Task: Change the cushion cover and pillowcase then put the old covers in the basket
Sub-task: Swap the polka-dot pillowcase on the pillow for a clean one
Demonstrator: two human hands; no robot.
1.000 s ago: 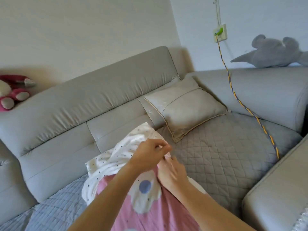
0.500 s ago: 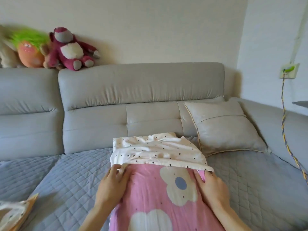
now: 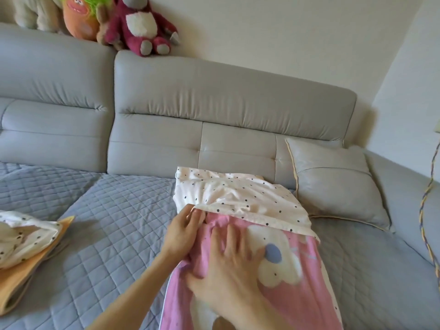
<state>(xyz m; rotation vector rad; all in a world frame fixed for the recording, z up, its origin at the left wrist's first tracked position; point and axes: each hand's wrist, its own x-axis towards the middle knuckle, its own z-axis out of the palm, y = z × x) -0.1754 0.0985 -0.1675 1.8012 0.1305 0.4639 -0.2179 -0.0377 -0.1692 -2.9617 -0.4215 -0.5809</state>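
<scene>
On a grey sofa (image 3: 114,222) with a quilted seat cover, a person works a pillow into a pink pillowcase (image 3: 297,301) printed with large white flowers. The pillow lies lengthwise in the near centre of the seat, its far end capped by a white dotted flap (image 3: 240,198) of soft, crumpled cotton. The left hand (image 3: 183,231) has its grip clamped on the flap's near left hem, thumb and fingers pinching the edge, apparently to draw it over the pillow's end. The right hand (image 3: 228,258) lies flat on the pink cloth just beside it, fingers spread and holding nothing, likely to pin the filling down while the hem is pulled.

A smooth, piped grey cushion (image 3: 333,184) leans against the backrest to the right, just beside the pillow. At the near left, well apart, sits a folded cloth (image 3: 26,244), orange under dotted white; whether it is an old cover cannot be told. Plush toys (image 3: 140,25) line the backrest top. No basket is in view.
</scene>
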